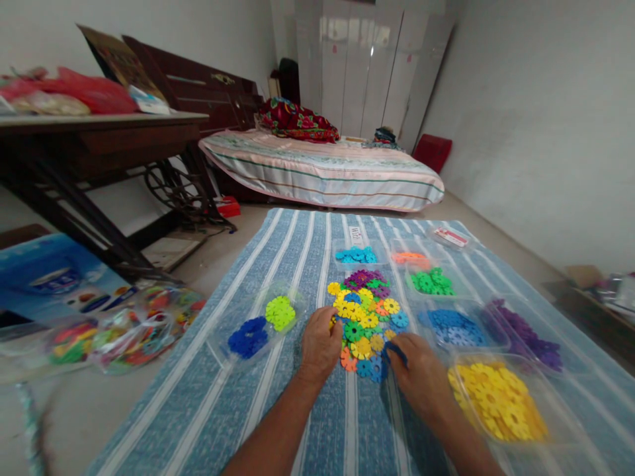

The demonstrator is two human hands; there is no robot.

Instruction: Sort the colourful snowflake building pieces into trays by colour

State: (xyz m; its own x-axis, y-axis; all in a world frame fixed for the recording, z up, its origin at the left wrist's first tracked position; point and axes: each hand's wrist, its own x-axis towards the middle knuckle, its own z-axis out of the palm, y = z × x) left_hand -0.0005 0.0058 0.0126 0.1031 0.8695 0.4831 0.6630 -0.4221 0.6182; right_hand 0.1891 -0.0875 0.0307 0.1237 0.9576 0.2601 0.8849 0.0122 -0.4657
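Observation:
A mixed pile of plastic snowflake building discs (pixel 362 330) lies on the striped cloth between my hands. At the pile's left edge, my left hand (pixel 320 340) has its fingers curled around a yellow disc (pixel 333 322), partly hidden by them. My right hand (pixel 419 373), at the pile's lower right, pinches a dark blue disc (pixel 398 352) seen nearly edge-on. Purple discs (pixel 367 281) gather at the far end of the pile. Left of my left hand, a clear tray (pixel 218 354) holds dark blue discs (pixel 248 337) and lime discs (pixel 280 313) in separate groups.
On the right stand clear boxes of yellow (pixel 499 403), blue (pixel 456 328), purple (pixel 528 336) and green discs (pixel 432 282). Farther back are light blue (pixel 356 255) and orange discs (pixel 411 258). A small clear case (pixel 450 238) sits at the far right corner. Bagged toys (pixel 133 337) lie left.

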